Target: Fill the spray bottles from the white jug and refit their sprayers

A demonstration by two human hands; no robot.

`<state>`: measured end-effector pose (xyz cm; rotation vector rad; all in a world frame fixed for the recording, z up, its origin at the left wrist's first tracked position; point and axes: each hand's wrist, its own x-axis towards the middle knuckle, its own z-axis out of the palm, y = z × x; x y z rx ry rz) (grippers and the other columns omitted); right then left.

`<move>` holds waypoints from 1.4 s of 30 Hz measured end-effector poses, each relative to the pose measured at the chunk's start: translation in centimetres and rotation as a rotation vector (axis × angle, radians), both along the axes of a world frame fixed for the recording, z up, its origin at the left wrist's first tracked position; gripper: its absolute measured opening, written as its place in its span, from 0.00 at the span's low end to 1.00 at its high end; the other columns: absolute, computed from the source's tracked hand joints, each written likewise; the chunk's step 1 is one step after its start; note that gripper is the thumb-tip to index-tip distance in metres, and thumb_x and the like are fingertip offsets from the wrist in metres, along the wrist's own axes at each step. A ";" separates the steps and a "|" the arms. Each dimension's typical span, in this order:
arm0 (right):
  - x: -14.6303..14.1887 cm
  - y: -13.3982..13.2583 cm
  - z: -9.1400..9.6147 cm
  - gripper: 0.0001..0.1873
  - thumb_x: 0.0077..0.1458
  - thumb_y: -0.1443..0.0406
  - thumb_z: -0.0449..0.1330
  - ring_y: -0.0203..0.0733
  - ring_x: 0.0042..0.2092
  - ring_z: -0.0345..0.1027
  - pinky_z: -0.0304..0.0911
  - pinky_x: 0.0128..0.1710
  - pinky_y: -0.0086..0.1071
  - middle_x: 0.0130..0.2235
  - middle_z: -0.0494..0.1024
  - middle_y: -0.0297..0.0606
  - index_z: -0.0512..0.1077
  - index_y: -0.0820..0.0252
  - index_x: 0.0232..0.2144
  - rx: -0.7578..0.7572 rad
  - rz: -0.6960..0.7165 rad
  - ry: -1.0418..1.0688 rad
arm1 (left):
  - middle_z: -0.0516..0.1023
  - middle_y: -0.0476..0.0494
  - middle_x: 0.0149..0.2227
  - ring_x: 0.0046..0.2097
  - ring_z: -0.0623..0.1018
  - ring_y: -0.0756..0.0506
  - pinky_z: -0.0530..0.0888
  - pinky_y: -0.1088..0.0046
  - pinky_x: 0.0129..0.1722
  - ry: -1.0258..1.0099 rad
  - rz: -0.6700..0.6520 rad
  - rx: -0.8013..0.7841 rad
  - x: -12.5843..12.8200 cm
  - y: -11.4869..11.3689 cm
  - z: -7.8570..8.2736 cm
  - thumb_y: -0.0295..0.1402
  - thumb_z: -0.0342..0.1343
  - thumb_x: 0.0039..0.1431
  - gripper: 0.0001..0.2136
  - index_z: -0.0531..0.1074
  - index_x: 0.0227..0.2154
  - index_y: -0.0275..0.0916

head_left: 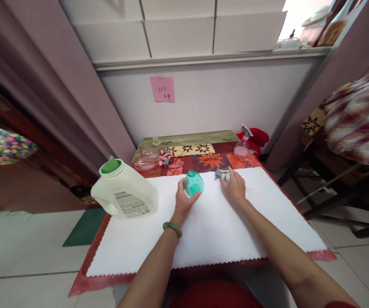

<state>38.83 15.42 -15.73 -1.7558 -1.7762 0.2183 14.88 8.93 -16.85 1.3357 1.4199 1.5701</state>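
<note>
My left hand [186, 199] is wrapped round a teal see-through bottle [197, 184], whose open neck has no spray head on it. The bottle tilts slightly toward me over the white cloth. To its right, my right hand [235, 185] has its fingers on a grey and pale green trigger spray head [222, 174], low at the cloth's far edge. My palm partly hides the spray head's lower end. Left of my hands stands a large pale green jug [133, 188], uncapped, with a green pouring spout [110, 164] in its mouth.
Two pink spray bottles [147, 163] lie at the table's back left, near a green cap [156, 141]. An upright pink spray bottle [242, 145] holding liquid stands at the back right. The white cloth [216, 231] covers the table's front. A stool [335, 179] is on the right.
</note>
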 end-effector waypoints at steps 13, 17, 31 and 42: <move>-6.1 -6.6 -2.8 0.30 0.63 0.51 0.61 0.57 0.56 0.80 0.74 0.58 0.54 0.57 0.83 0.52 0.72 0.59 0.62 0.010 0.262 0.536 | 0.76 0.30 0.58 0.60 0.76 0.29 0.70 0.45 0.62 0.354 0.049 -0.040 0.9 0.9 -1.5 0.44 0.70 0.50 0.38 0.65 0.62 0.41; -6.1 -6.8 -2.6 0.30 0.63 0.51 0.60 0.57 0.56 0.81 0.73 0.59 0.54 0.56 0.84 0.51 0.73 0.59 0.61 -0.008 0.276 0.511 | 0.66 0.26 0.68 0.69 0.69 0.28 0.66 0.45 0.68 0.359 0.020 0.039 0.5 0.9 -2.0 0.41 0.70 0.49 0.46 0.58 0.69 0.40; -6.2 -7.1 -1.9 0.44 0.56 0.46 0.64 0.58 0.57 0.78 0.71 0.56 0.51 0.61 0.79 0.52 0.65 0.60 0.68 -0.118 0.226 0.432 | 0.64 0.25 0.70 0.70 0.68 0.29 0.69 0.42 0.67 0.471 0.124 0.170 -1.7 -7.8 -0.1 0.42 0.65 0.62 0.30 0.66 0.64 0.40; -10.0 -4.8 -0.7 0.50 0.53 0.45 0.69 0.64 0.60 0.75 0.58 0.64 0.53 0.57 0.81 0.55 0.61 0.60 0.70 -0.173 0.088 0.231 | 0.76 0.32 0.56 0.55 0.79 0.37 0.73 0.48 0.62 0.239 0.706 0.151 -12.7 -16.8 3.9 0.45 0.69 0.59 0.28 0.69 0.58 0.40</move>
